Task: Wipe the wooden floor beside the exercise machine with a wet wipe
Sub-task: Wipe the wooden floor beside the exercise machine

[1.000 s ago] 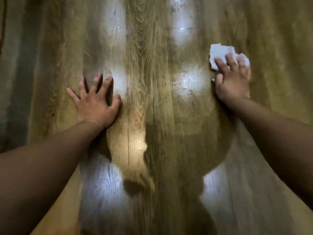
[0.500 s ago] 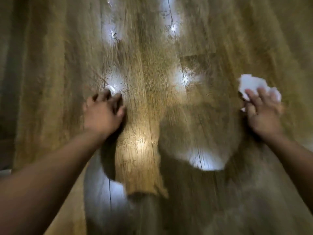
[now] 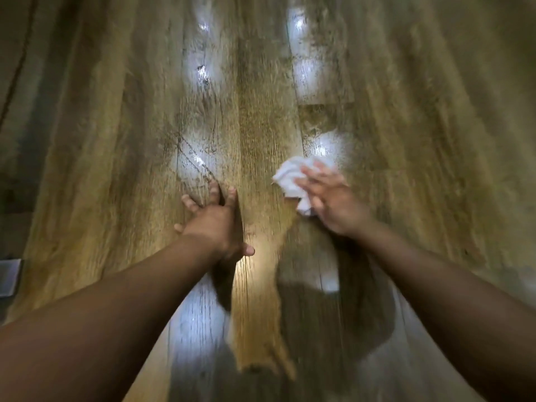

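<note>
Wet wipe (image 3: 288, 178) under right hand (image 3: 330, 204), fingers straight, pressed on wooden floor (image 3: 116, 140).

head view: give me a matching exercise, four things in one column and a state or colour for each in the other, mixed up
Column one
1. left hand
2. right hand
3. wet wipe
4. wooden floor

Column two
a. white and crumpled
b. brown planks with bright glare patches
c. presses down on the wet wipe, fingers extended
d. rests flat on bare boards, fingers spread

Pairs: 1-d, 2-c, 3-a, 4-b
</note>
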`<state>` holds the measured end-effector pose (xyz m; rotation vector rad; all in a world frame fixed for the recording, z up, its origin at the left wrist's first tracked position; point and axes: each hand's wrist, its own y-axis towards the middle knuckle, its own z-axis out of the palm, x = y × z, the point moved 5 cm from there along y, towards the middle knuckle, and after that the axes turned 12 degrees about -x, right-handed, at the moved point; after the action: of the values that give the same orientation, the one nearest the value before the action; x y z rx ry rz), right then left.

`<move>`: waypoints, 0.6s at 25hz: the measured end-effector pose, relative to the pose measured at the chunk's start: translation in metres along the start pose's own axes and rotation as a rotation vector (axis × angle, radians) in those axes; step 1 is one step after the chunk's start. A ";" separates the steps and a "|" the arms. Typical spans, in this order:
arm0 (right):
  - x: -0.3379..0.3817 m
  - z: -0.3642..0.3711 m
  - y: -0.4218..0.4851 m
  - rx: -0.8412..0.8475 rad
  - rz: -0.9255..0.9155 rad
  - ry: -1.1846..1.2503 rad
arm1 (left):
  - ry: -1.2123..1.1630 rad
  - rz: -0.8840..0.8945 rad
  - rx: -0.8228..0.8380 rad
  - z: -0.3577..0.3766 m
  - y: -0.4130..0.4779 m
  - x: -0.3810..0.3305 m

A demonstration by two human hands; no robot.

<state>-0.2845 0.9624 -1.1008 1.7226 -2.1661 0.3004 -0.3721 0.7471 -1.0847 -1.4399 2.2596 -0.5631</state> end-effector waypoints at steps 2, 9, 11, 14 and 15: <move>-0.099 -0.038 0.007 -0.135 0.350 -0.152 | -0.003 0.003 -0.007 -0.002 0.004 0.001; -0.022 -0.029 0.037 -0.019 0.392 -0.090 | -0.057 -0.015 0.034 -0.002 0.007 -0.001; 0.062 0.023 -0.010 0.194 -0.035 -0.073 | -0.059 -0.016 0.029 -0.002 0.008 0.001; 0.016 0.012 -0.077 0.050 -0.058 -0.091 | -0.036 0.002 0.014 -0.001 0.009 0.003; -0.032 -0.009 -0.090 -0.042 0.144 -0.138 | -0.028 0.006 0.010 -0.002 0.008 0.004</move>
<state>-0.1894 0.9734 -1.1100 1.6109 -2.3829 0.1757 -0.3807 0.7468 -1.0882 -1.4271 2.2351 -0.5483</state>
